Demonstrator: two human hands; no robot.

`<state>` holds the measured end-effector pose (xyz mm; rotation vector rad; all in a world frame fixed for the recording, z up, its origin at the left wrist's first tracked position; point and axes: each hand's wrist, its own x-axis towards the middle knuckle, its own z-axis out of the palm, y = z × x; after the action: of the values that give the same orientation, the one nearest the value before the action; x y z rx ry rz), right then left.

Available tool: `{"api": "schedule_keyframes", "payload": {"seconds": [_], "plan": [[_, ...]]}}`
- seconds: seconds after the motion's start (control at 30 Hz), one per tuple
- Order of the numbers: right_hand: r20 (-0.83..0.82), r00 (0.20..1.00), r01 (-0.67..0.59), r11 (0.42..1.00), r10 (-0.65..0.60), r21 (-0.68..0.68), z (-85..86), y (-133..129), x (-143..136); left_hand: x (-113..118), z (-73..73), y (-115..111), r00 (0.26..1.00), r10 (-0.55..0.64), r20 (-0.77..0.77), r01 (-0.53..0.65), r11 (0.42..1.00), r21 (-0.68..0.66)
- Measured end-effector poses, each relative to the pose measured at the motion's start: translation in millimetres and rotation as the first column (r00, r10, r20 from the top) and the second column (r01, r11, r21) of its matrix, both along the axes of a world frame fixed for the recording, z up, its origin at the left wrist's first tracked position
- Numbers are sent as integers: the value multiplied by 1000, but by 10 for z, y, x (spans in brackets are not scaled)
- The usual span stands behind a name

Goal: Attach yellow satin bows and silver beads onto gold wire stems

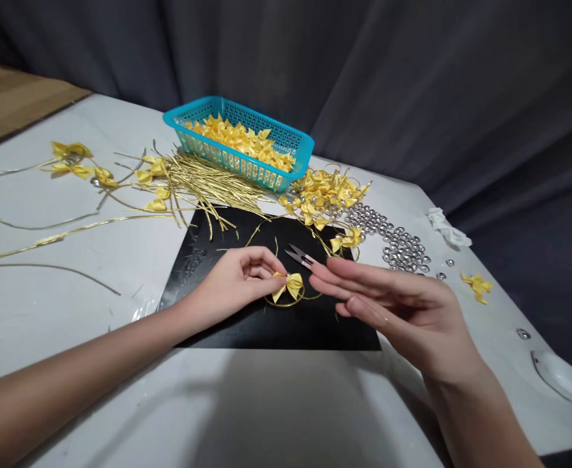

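Observation:
My left hand [249, 276] pinches a yellow ribbon bow [293, 286] between thumb and fingertips, low over the black mat [315, 331]. A loop of thin gold cord [286, 304] hangs around the lower side of the bow. To the right, my right hand [388, 299] is held with its fingers stretched out and the thumb below them. Just past its fingertips are small snips [300, 255] with pointed blades and pink handles. The fingers hide the rear of the handles, and I cannot tell whether they touch them.
A blue basket [179, 120] of yellow bows stands at the back, with cut gold cords [212, 179] before it. Finished bows with cords [332, 192] and silver rings [405, 250] lie to its right. A white computer mouse [561, 377] sits near the right edge.

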<state>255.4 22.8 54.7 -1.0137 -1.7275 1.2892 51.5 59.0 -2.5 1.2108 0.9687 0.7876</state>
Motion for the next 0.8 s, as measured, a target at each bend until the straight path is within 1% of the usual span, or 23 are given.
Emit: {"api": "schedule_keyframes", "payload": {"seconds": [0.07,0.17,0.27,0.33,0.4,0.47,0.53,0.7,0.8], "plan": [[71,996,44,993,-52,107,-12,-10,-10,7,-2,-5,999,31,-6,-31,999,28],[149,982,73,956,-119,284,-3,-24,-1,19,-9,-11,998,62,-17,-61,997,43],[135,972,119,894,-195,431,14,-39,28,27,-29,-13,995,94,-44,-92,995,44],[116,967,141,854,-227,501,26,-51,43,28,-45,-12,992,112,-55,-110,993,44],[119,968,121,832,-219,542,39,-63,49,27,-57,-11,991,124,-56,-122,991,47],[134,970,96,822,-205,562,49,-73,46,26,-63,-12,990,127,-52,-125,991,47],[139,967,96,808,-214,581,49,-81,42,25,-62,-15,991,126,-43,-124,992,35],[28,950,230,762,-310,605,-8,-101,49,32,-51,-22,991,129,-33,-129,992,15],[-9,950,254,759,-312,600,-30,-98,39,43,-39,-17,990,138,-41,-137,990,20]]}}
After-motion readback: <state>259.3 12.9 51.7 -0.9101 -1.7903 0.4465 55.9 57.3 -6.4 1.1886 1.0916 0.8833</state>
